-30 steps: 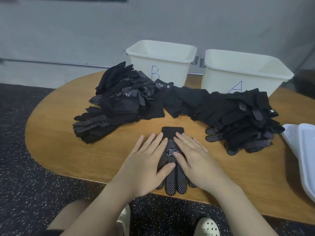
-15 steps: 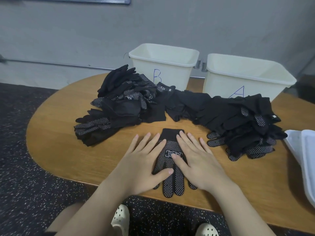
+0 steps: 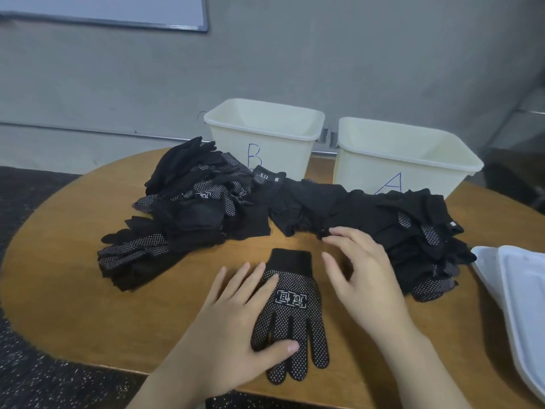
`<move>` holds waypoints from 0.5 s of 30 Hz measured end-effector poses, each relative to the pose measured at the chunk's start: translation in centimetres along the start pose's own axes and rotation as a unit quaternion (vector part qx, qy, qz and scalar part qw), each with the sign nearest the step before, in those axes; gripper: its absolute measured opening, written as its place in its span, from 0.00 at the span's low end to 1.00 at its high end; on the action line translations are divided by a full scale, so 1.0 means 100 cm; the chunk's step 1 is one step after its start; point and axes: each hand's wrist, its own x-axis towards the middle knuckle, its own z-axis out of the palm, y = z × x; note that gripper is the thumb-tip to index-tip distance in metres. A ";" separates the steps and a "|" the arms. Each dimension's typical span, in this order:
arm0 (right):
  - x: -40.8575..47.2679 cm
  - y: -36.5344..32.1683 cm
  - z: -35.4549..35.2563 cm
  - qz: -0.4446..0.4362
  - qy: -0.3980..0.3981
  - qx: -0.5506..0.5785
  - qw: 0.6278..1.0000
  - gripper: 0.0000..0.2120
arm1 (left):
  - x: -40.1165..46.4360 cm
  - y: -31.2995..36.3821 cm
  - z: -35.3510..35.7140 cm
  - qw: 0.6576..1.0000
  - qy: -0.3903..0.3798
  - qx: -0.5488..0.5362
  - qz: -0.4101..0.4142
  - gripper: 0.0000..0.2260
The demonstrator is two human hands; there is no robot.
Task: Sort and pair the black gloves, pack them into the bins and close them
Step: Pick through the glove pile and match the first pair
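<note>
— Hands first? Left hand [image 3: 233, 317] flat on the dotted glove [image 3: 292, 314], fingers straight, thumb pressing the glove's finger end. Right hand [image 3: 362, 278] raised just right of that glove, fingers loosely bent and spread, grasping nothing, fingertips [image 3: 333, 231] at the near edge of the glove heap [image 3: 295, 214].

— And the big things, by that dotted glove?

— Round wooden table [image 3: 59, 261] under it, carrying everything. Beyond the glove, toward the wall: two cream bins standing side by side, both lidless. Bin marked B [image 3: 265, 137] behind and slightly left; bin marked A [image 3: 404, 160] behind and to the right.

— Heap?

— Between the glove and the bins, stretched left to right across the table. Left part piled with dotted palms showing; middle part plain black; right part reaching past the right hand.

— Anything else?

— White lids [image 3: 519, 293], stacked at the table's right edge, well right of the glove, partly cut by the frame.

— And the glove itself?

— Lying flat near the table's front edge, cuff toward the heap, fingers toward the person, white-dotted side and a white printed logo up. Single or a stacked pair: cannot tell.
</note>
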 end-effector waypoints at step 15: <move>0.027 0.044 -0.008 0.094 0.066 -0.127 0.985 0.15 | 0.044 0.016 -0.004 0.999 0.003 -0.034 -0.015 0.43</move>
